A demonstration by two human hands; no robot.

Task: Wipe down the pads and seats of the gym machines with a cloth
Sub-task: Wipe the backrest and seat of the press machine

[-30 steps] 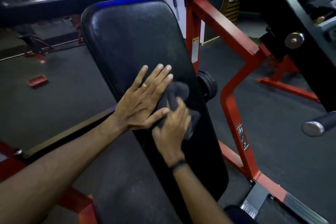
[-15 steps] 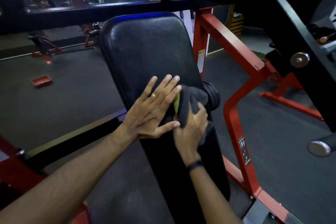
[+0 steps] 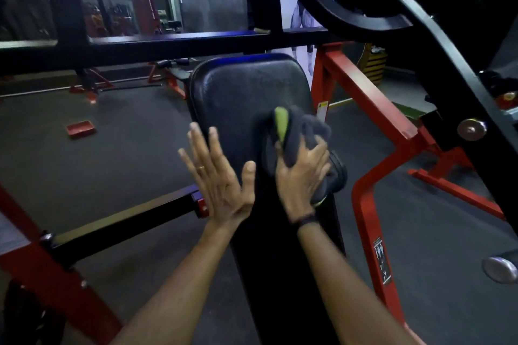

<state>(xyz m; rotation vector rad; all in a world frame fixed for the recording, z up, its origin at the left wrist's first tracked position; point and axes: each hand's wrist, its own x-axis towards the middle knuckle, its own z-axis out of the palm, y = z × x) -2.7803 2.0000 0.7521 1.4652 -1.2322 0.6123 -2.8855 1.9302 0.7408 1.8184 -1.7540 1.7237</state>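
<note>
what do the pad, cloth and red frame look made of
Pad: looks like black vinyl or leatherette over padding, going by its faint sheen and fine grain.
Cloth: soft grey fabric, probably microfibre or terry, with a fuzzy bunched surface and a green edge.
Frame: painted metal tubing with a glossy red coat and square edges, likely steel.

A dark rubber floor (image 3: 84, 171) spreads to the left, with a small red tray (image 3: 80, 129) lying flat on it. Far left, a mirror (image 3: 168, 3) reflects red racks. On the right stands a red frame (image 3: 372, 109) bearing a warning sticker (image 3: 381, 260); a black lever arm (image 3: 437, 45) crosses above it, and a chrome handle end (image 3: 500, 270) shows near right.
</note>
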